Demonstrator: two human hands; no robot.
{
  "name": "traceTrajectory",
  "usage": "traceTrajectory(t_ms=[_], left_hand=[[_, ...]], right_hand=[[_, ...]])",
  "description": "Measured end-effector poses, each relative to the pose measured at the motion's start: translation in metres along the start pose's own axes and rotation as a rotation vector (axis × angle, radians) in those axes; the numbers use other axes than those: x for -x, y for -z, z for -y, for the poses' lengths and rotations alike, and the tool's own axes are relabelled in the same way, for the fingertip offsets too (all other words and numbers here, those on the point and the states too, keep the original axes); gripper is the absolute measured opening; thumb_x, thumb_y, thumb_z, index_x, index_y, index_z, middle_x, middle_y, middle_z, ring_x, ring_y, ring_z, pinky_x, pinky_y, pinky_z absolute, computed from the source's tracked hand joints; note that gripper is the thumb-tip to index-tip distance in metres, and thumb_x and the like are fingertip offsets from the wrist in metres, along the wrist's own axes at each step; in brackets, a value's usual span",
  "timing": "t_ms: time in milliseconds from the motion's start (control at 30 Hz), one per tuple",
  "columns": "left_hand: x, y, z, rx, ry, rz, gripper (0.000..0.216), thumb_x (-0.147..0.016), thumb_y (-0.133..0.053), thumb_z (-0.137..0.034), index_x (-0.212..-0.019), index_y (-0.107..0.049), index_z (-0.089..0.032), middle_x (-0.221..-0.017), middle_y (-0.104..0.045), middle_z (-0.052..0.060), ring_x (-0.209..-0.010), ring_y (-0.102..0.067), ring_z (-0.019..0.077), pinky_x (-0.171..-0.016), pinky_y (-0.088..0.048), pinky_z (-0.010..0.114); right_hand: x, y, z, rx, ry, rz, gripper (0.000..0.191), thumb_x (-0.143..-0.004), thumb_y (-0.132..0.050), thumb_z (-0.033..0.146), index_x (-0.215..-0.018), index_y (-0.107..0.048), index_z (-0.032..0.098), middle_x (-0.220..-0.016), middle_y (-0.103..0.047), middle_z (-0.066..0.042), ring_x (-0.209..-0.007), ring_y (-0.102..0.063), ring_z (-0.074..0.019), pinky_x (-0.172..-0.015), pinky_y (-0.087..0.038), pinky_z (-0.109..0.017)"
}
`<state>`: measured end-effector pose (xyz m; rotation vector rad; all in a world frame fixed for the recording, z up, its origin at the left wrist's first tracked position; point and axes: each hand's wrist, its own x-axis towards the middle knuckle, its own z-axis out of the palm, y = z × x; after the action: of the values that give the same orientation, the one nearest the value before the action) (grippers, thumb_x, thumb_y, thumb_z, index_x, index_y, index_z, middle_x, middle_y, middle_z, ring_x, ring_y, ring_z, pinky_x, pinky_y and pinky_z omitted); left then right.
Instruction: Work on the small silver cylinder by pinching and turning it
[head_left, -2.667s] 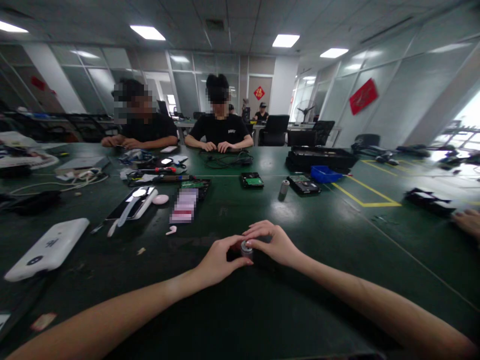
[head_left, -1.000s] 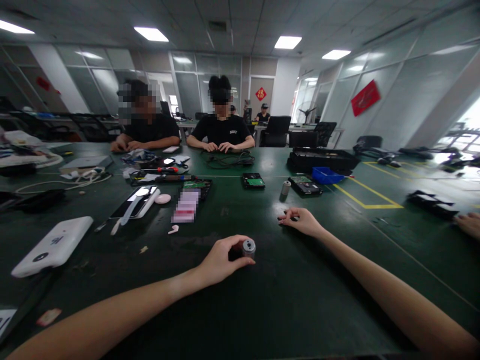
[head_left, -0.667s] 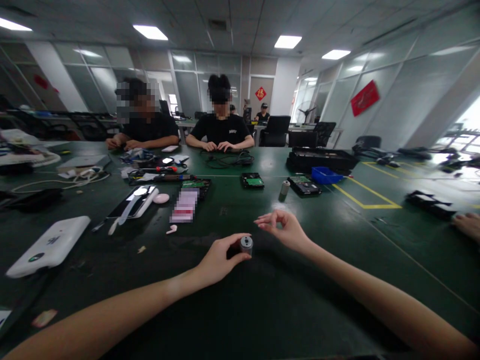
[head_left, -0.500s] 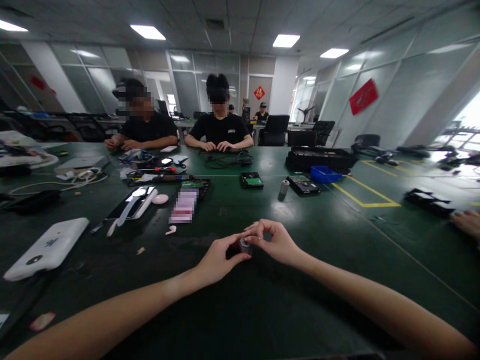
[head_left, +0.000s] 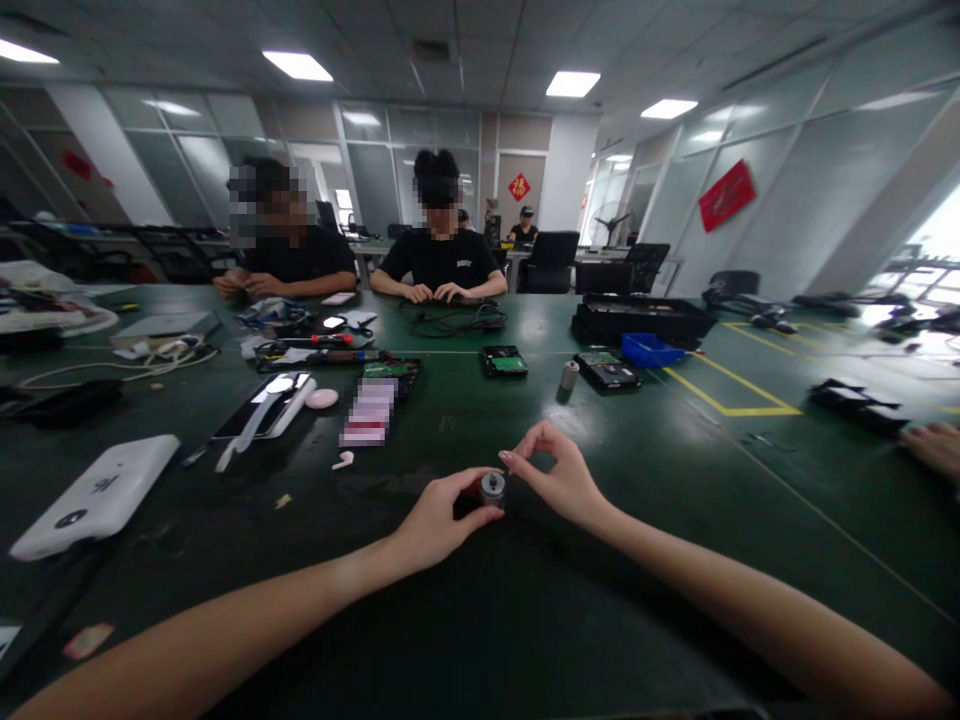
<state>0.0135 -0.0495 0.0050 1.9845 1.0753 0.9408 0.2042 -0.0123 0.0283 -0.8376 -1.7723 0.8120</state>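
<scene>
My left hand (head_left: 439, 520) is wrapped round a small dark cylinder with a silver top, the small motor (head_left: 493, 489), holding it upright on the green table (head_left: 600, 600). Just to its right, slightly above the cylinder, my right hand (head_left: 559, 470) has thumb and forefinger pinched together; whatever is between them is too small to make out. A second small silver cylinder (head_left: 570, 376) stands farther back on the table.
A white device (head_left: 97, 495), a phone (head_left: 262, 405), an earbud (head_left: 343, 460), circuit boards and hard drives (head_left: 504, 361), a blue bin (head_left: 649, 349) and a black tray (head_left: 641, 318) lie across the table. Two people sit opposite. Another person's hand (head_left: 934, 445) rests at the right edge.
My right hand reached out to the table on the right, came back to the cylinder's top, and has now lifted slightly off it with its fingers pinched. My left hand kept its hold.
</scene>
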Motion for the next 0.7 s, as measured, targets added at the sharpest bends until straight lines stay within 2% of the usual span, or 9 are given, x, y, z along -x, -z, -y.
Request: traceTrajectory(t_ms=[100,200,300,400,500,600,633,700], left_hand=[[0.000,0.000,0.001,-0.004,-0.005,-0.007,0.041,-0.080,-0.067,-0.026,-0.120,-0.058,-0.021,-0.105,-0.069,0.004,-0.092,-0.064,0.0205,-0.085,-0.049,0.033],[0.000,0.000,0.002,0.004,-0.016,-0.007,0.042,-0.081,-0.067,-0.026,-0.121,-0.057,-0.021,-0.110,-0.067,0.004,-0.096,-0.063,0.0210,-0.086,-0.049,0.033],[0.000,-0.001,0.002,-0.012,-0.013,-0.009,0.042,-0.080,-0.067,-0.027,-0.121,-0.058,-0.020,-0.111,-0.067,0.005,-0.097,-0.062,0.0215,-0.088,-0.048,0.033],[0.000,-0.001,0.002,-0.033,0.003,-0.009,0.041,-0.080,-0.067,-0.028,-0.119,-0.059,-0.020,-0.106,-0.068,0.005,-0.092,-0.063,0.0210,-0.084,-0.049,0.033],[0.001,0.001,0.001,-0.008,0.008,0.006,0.041,-0.081,-0.066,-0.027,-0.121,-0.057,-0.021,-0.107,-0.068,0.005,-0.093,-0.063,0.0204,-0.085,-0.049,0.033],[0.001,0.002,0.001,0.011,0.012,0.016,0.042,-0.081,-0.067,-0.027,-0.122,-0.057,-0.022,-0.109,-0.067,0.004,-0.096,-0.063,0.0204,-0.088,-0.048,0.034],[0.001,0.002,0.001,0.011,0.016,0.020,0.042,-0.081,-0.067,-0.027,-0.121,-0.057,-0.022,-0.109,-0.067,0.004,-0.096,-0.063,0.0203,-0.088,-0.049,0.034],[0.002,0.003,0.001,0.012,0.019,0.024,0.042,-0.081,-0.067,-0.027,-0.122,-0.057,-0.022,-0.108,-0.067,0.004,-0.095,-0.063,0.0202,-0.087,-0.048,0.033]], right_hand=[[0.000,0.002,-0.001,-0.039,0.045,0.102,0.025,-0.077,-0.069,0.035,-0.084,-0.050,0.020,-0.085,-0.066,-0.003,-0.084,-0.066,-0.0182,-0.082,-0.052,-0.036],[0.004,-0.001,-0.002,-0.018,0.055,0.196,0.020,-0.078,-0.069,0.032,-0.080,-0.054,0.019,-0.084,-0.067,-0.004,-0.090,-0.066,-0.0193,-0.084,-0.051,-0.036],[0.006,-0.007,0.000,-0.038,0.031,0.189,0.021,-0.078,-0.069,0.031,-0.073,-0.052,0.019,-0.082,-0.068,-0.003,-0.083,-0.067,-0.0179,-0.079,-0.052,-0.034],[0.000,-0.002,0.004,-0.115,0.033,0.118,0.027,-0.078,-0.068,0.032,-0.070,-0.046,0.020,-0.082,-0.070,-0.004,-0.080,-0.068,-0.0178,-0.074,-0.054,-0.033],[-0.014,0.022,-0.008,-0.062,0.053,0.018,0.030,-0.077,-0.069,0.033,-0.067,-0.044,0.020,-0.083,-0.072,-0.006,-0.085,-0.069,-0.0204,-0.079,-0.053,-0.036],[-0.026,0.056,-0.041,0.038,-0.030,-0.042,0.035,-0.074,-0.071,0.037,-0.064,-0.042,0.020,-0.082,-0.073,-0.007,-0.090,-0.069,-0.0240,-0.081,-0.052,-0.039],[-0.028,0.065,-0.054,0.065,-0.075,-0.051,0.036,-0.073,-0.071,0.039,-0.063,-0.041,0.020,-0.080,-0.073,-0.008,-0.089,-0.070,-0.0249,-0.080,-0.052,-0.040],[-0.027,0.079,-0.075,0.126,-0.141,0.024,0.036,-0.072,-0.070,0.040,-0.063,-0.041,0.020,-0.080,-0.073,-0.009,-0.088,-0.070,-0.0256,-0.082,-0.051,-0.041]])
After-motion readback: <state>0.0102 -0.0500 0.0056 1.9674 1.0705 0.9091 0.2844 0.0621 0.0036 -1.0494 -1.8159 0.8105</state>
